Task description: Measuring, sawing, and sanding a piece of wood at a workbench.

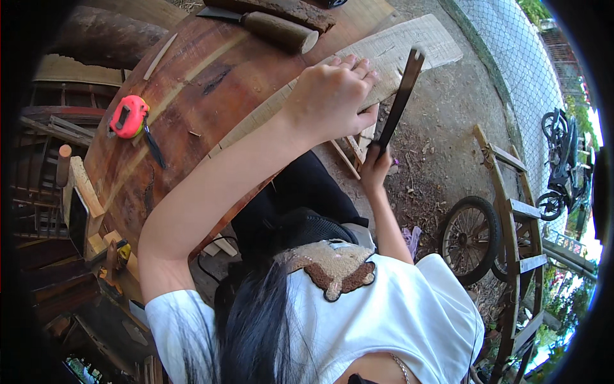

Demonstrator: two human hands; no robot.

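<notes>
A long, pale wooden plank (pixel 409 45) lies across the round, reddish-brown wooden tabletop (pixel 185 96), and its far right end juts past the table's edge. My left hand (pixel 329 96) is closed over the plank, fingers curled on its upper face and thumb at the near edge. Beside it, past the table's edge, my right hand (pixel 375 168) is wrapped round the lower end of a long, dark, narrow bar-like tool (pixel 401 96). The tool stands tilted upward, its notched-looking tip level with the plank; its exact kind is unclear.
On the tabletop are a pink tape measure (pixel 128 117) with a black strap, a wooden-handled knife (pixel 275 31), a dark wood piece (pixel 288 11) and a thin sliver (pixel 160 57). Right of me stand a wheel (pixel 471 240) and a wooden ladder-like frame (pixel 521 208), near a wire fence (pixel 505 57).
</notes>
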